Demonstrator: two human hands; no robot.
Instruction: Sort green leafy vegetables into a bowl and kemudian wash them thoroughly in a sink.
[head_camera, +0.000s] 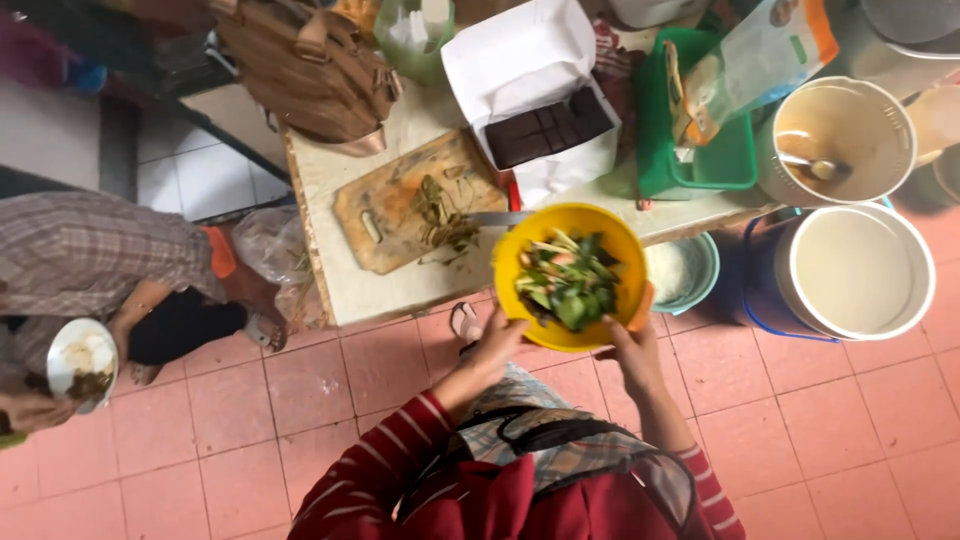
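We note our left hand (497, 345) cupped under the near left rim of the yellow bowl (520, 232), fingers curled up against its outer wall; whether the thumb hooks over the rim we cannot tell. Our right hand (628, 345) grips the near right rim, fingers pressed together along the outside, next to an orange patch at the bowl's edge. The bowl is held in the air above the pink tiled floor (330, 400), just off the front edge of the low table (340, 290).

Bowl contents: cut green leaves (568, 280), pale stalk pieces and some darker bits, loosely heaped. We judge the chopping largely done.

On the table, a wooden cutting board (385, 215) carries a small remnant of greens (440, 215); a knife blade (500, 217) shows beside it. So a little trimmed material is left behind.

Further out: an open white box of dark brown blocks (550, 128), a green basket (700, 165), two pale buckets (860, 270) at right. At far left another person crouches with a small plate (80, 360).
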